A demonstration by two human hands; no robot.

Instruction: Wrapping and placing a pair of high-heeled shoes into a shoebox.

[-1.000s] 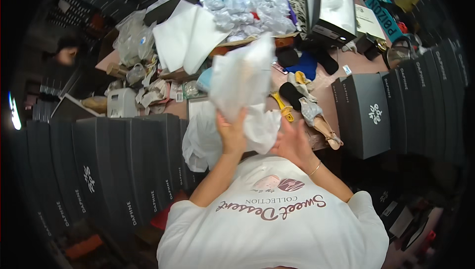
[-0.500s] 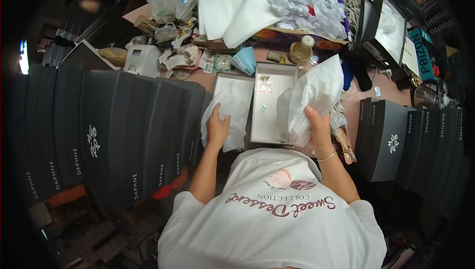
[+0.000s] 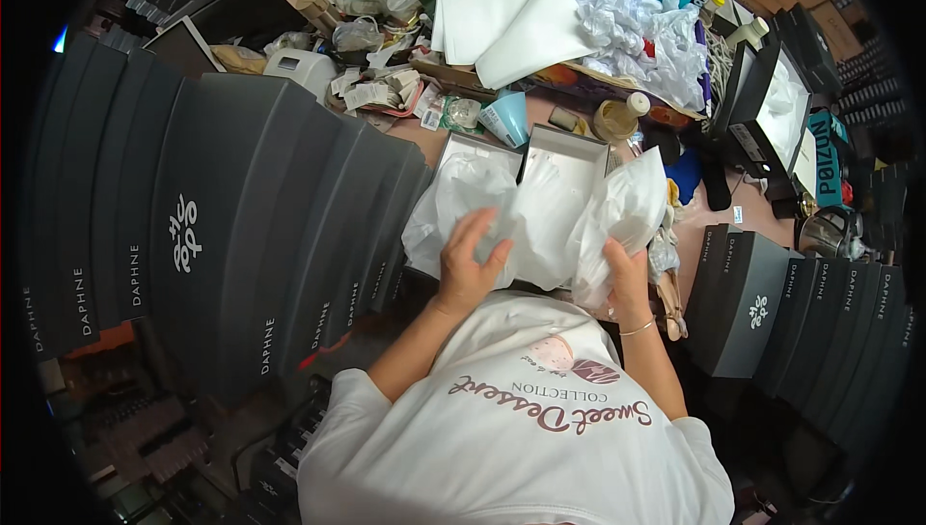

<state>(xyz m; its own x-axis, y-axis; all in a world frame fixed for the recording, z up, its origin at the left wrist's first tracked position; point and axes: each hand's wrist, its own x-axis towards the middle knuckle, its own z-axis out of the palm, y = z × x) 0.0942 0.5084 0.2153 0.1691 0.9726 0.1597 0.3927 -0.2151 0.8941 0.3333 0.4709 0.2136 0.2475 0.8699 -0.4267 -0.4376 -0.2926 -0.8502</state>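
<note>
Cluttered counter point(image 3: 719, 221) is carrying an open grey box point(image 3: 569, 153), where the left hand point(image 3: 470, 269) is pressing flat on white tissue paper point(image 3: 540, 216) while the right hand point(image 3: 625, 269) is gripping its bunched right end.

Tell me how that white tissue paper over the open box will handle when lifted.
The tissue paper is probably floppy: it drapes and creases over the open box. It looks light, bunching up in the right hand. It may tear easily, since the left hand presses thin, wrinkled sheets.

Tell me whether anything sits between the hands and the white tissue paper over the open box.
Nothing visible does. The left hand lies flat on the tissue paper, and the right hand grips its bunched right side, over the open box.
</note>
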